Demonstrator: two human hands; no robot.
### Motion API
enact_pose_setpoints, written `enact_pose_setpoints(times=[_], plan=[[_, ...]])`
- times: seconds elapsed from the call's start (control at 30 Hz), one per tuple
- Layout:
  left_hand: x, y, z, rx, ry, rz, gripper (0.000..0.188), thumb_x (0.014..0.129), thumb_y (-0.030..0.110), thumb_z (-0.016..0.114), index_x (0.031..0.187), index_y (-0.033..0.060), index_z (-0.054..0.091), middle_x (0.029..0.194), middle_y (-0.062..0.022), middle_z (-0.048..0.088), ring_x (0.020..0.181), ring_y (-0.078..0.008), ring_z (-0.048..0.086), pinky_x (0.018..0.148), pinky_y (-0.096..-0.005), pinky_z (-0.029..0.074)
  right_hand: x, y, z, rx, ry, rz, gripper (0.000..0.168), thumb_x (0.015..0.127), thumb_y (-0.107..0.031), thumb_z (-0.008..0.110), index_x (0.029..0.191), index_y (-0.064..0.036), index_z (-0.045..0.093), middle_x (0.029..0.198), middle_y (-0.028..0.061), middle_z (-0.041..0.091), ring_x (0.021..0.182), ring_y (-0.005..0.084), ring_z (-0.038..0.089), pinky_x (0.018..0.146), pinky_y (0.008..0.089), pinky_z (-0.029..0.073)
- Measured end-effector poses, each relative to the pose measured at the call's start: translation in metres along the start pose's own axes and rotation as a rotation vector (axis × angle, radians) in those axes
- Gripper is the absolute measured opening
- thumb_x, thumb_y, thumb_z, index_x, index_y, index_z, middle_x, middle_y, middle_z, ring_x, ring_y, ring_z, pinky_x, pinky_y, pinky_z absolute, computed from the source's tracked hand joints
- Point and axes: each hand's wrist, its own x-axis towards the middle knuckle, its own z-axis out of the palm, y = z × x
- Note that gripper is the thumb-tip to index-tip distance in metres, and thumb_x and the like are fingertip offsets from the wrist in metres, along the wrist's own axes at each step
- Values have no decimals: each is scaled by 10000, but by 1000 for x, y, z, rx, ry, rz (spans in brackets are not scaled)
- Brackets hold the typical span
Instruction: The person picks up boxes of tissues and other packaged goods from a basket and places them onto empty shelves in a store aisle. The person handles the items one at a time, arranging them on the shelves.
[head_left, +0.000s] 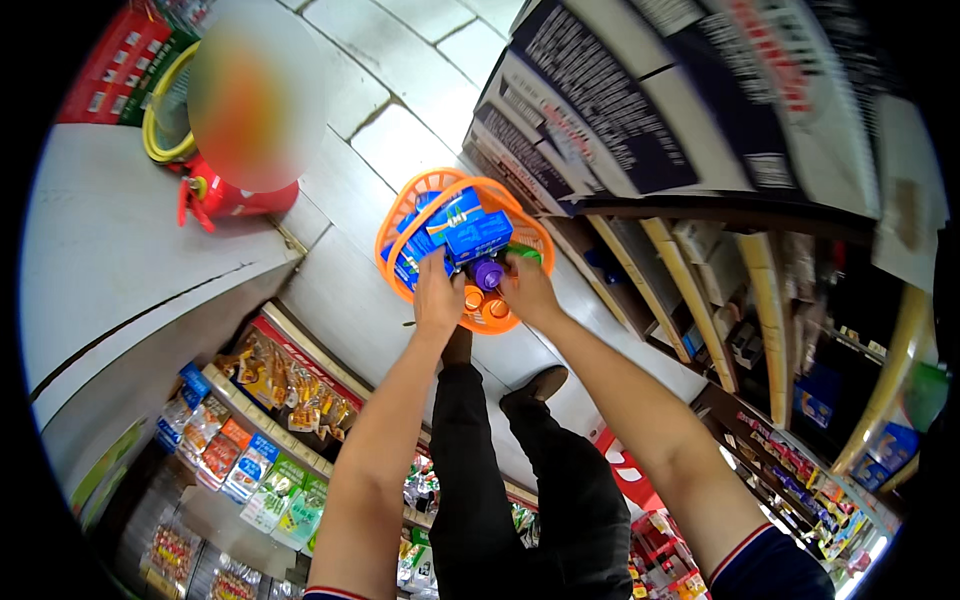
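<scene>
An orange plastic basket stands on the tiled floor before me, its handles up. Several blue boxes fill its far and left part. Toward its near side are a bottle with a purple cap, two orange caps and something green at the right. My left hand reaches into the basket at the near edge of the blue boxes, its fingertips partly hidden. My right hand is inside the right side, close beside the purple cap and the green item; whether it grips either does not show.
Large printed cartons sit on a wooden shelf unit at the right. A white counter and a red fire extinguisher are at the left. Shelves with packaged snacks stand at lower left. A red plastic stool is behind my legs.
</scene>
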Motion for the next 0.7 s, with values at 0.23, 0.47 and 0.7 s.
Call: enact_pose_setpoints(times=[0.23, 0.47, 0.7], plan=[[61, -36, 26, 63, -227, 18, 679, 862, 75, 830, 1471, 49, 532, 1430, -244, 589, 1266, -424, 611, 1049, -444, 516, 72, 32, 39, 159, 22, 135, 639, 927, -44, 634, 1524, 24, 414, 1492, 268, 514, 1390, 420, 522, 1183, 476, 416], [-12, 15, -44, -858, -24, -154, 578, 986, 120, 762, 1480, -27, 500, 1265, -125, 639, 1079, -192, 685, 829, -318, 584, -16, -25, -31, 419, 148, -156, 669, 916, 39, 639, 1549, -21, 429, 1396, 246, 550, 1323, 406, 566, 1116, 443, 470], [-162, 150, -127, -616, -124, -362, 385, 1107, 177, 570, 1425, -39, 578, 1060, -22, 676, 814, -58, 554, 693, -241, 486, -198, -119, -135, 369, 268, -108, 643, 878, 65, 655, 1505, -7, 529, 1315, 221, 538, 1197, 399, 576, 1007, 419, 504]])
